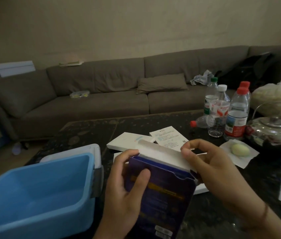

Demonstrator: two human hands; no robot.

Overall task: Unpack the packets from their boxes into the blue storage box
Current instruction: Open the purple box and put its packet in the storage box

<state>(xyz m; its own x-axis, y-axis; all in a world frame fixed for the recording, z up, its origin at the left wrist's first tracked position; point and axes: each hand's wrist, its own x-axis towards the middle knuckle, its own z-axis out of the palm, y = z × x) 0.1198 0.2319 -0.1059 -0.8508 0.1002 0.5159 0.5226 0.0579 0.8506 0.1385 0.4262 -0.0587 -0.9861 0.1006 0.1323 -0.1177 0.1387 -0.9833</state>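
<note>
A dim sitting room, with a dark speckled counter [205, 213] under the hands. Nearest, at six o'clock, the purple box [160, 195] stands upright between both hands, its top flap lifted and white inside. The left hand [124, 183] grips its left edge, thumb pressed on the front panel. The right hand [208, 168] pinches the open flap at the box's top right corner, fingers curled over it. No packet shows yet; the contents are hidden. The box looks like thin card: light, stiff enough to hold by its edges, easy to crush if squeezed mid-panel, so the side edges seem the best hold while the other hand draws packets out from the top. At eight o'clock, just beside the left hand, sits the blue bin [38, 190], open and seemingly empty. Beyond the box, at twelve o'clock, lie white boxes [124, 142] and a leaflet [169, 137]. At two o'clock stand bottles [236, 116] and a kettle [272, 130]. Farthest, a grey sofa [101, 87].
</note>
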